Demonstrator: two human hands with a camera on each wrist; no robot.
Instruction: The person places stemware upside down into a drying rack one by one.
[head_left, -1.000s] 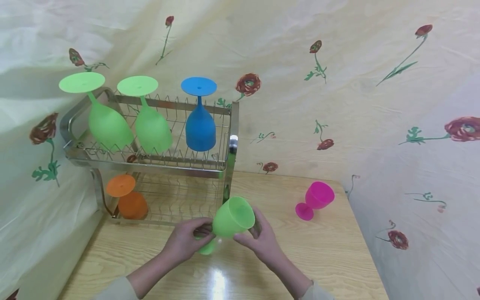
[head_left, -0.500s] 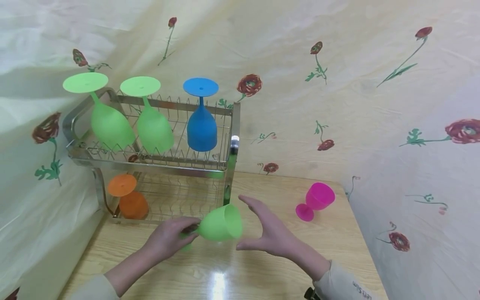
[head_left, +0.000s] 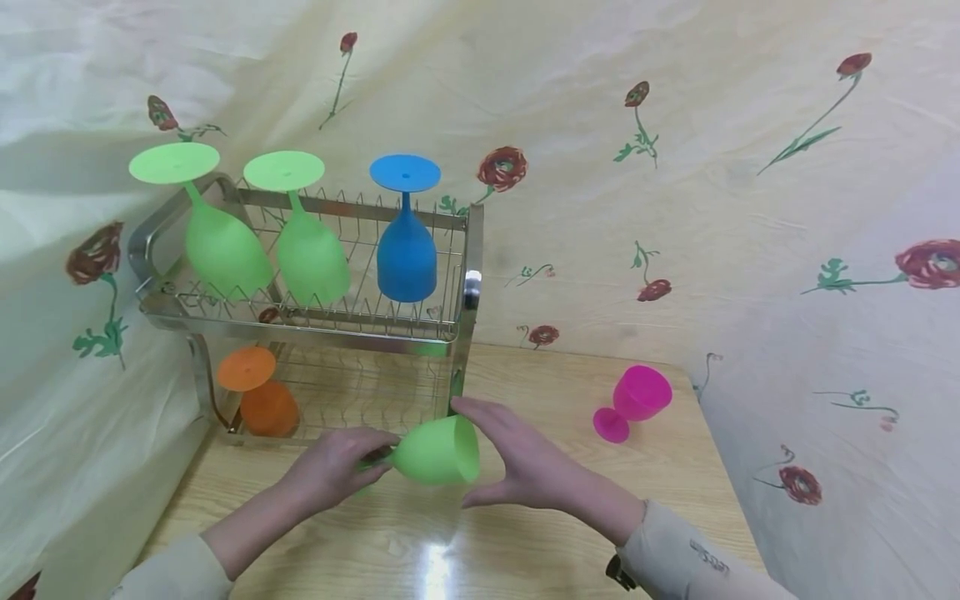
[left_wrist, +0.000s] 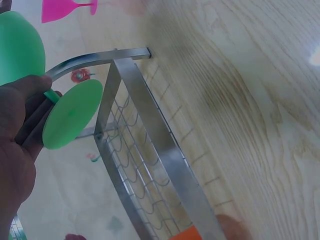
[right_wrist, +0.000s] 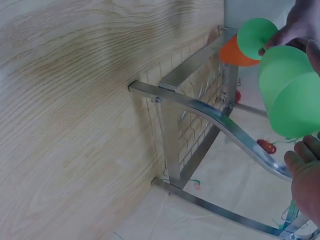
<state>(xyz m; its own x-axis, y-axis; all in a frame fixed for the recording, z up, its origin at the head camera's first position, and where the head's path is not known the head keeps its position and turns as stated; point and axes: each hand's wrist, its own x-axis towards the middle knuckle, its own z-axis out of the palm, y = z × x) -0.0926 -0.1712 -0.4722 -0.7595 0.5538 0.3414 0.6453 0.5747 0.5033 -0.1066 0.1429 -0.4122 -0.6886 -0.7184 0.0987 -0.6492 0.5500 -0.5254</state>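
Note:
A green plastic goblet lies tilted on its side in the air above the table, its mouth to the right. My left hand pinches its stem; the left wrist view shows the round green foot sticking out past the fingers. Around the mouth, my right hand spreads its thumb and fingers wide, with the rim between them. Whether it touches the rim, I cannot tell. In the right wrist view the green bowl is close to the right fingers.
Behind the hands stands a two-tier metal dish rack. Its upper tier bears two upturned green goblets and a blue one; an orange goblet sits upturned below. A pink goblet is at the right on the wooden table.
The green goblet has swung down and left, its mouth turning from upward to rightward. My right hand let go of the bowl, spread open, then came back toward the rim.

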